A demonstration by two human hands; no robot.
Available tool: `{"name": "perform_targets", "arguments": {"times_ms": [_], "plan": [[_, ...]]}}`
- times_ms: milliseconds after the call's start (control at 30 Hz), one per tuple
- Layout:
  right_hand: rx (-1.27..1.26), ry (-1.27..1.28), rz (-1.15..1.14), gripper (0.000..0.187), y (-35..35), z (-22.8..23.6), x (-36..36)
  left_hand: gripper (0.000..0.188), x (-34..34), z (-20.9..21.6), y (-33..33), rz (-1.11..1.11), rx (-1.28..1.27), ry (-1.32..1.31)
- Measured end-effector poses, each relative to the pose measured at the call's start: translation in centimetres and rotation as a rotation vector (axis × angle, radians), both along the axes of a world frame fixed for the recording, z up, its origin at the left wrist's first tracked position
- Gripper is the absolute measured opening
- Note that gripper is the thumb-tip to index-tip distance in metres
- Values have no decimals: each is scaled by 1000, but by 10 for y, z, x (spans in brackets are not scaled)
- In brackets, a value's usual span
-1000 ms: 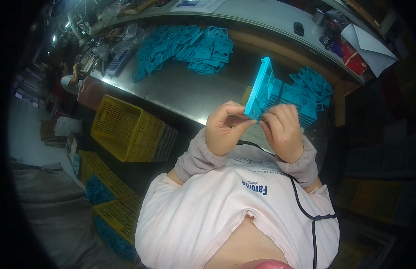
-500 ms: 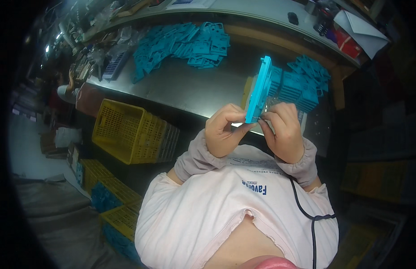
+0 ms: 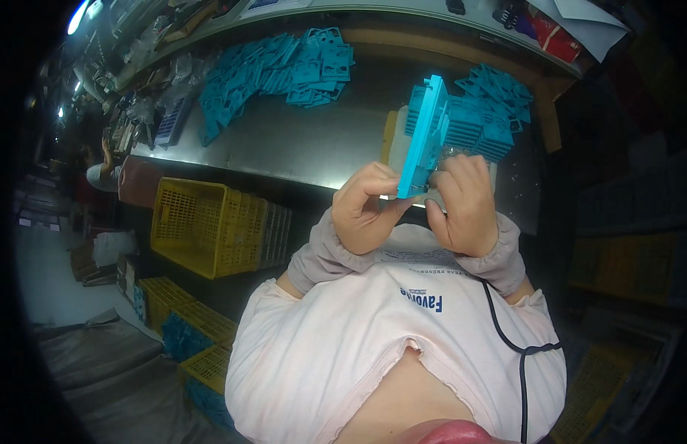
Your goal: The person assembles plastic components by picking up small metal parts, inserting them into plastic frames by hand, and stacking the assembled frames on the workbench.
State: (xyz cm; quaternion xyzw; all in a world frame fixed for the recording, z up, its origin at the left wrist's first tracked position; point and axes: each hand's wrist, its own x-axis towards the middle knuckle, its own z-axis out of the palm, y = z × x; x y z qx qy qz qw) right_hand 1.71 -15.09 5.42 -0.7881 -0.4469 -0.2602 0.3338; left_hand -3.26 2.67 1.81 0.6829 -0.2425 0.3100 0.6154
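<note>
My left hand (image 3: 365, 209) pinches the lower end of a bright blue plastic panel (image 3: 423, 144) between thumb and fingers. The panel stands upright, turned nearly edge-on, with small raised features along its right face. Close to its lower right side is my right hand (image 3: 465, 207), fingers curled in and thumb bent. Whatever its fingertips hold, if anything, is too small or hidden to make out. Just beyond the hands lie neat stacks of blue panels (image 3: 469, 135) and a bit of clear plastic bag (image 3: 454, 151). A yellowish board edge (image 3: 390, 137) shows left of the held panel.
A loose heap of blue panels (image 3: 314, 72) covers the far left of the metal table (image 3: 277, 144); another pile (image 3: 499, 89) is at the far right. Yellow crates (image 3: 188, 229) stand left of me. A black cord (image 3: 499, 318) hangs over my right side. Another person's arm (image 3: 105, 166) shows far left.
My right fingertips have drawn slightly back from the panel's lower edge, where they were pinching at a small shiny bit. The panel has turned slightly; the whole view has shifted a little.
</note>
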Motion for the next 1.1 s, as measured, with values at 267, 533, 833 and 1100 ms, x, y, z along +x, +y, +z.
{"name": "perform_targets", "arguments": {"times_ms": [267,533,833,1100], "plan": [[-57,86,83,13,-27,-11,35,38,32,-3,-28,6,-42,-49],[-17,142,57,9,-50,-16,65,32,56,-2,-58,49,-5,-27],[91,257,76,8,-53,-23,84,35,72,-5,-64,85,48,-14],[199,280,10,9,-34,-19,90,33,91,-7,-40,21,66,-25]]}}
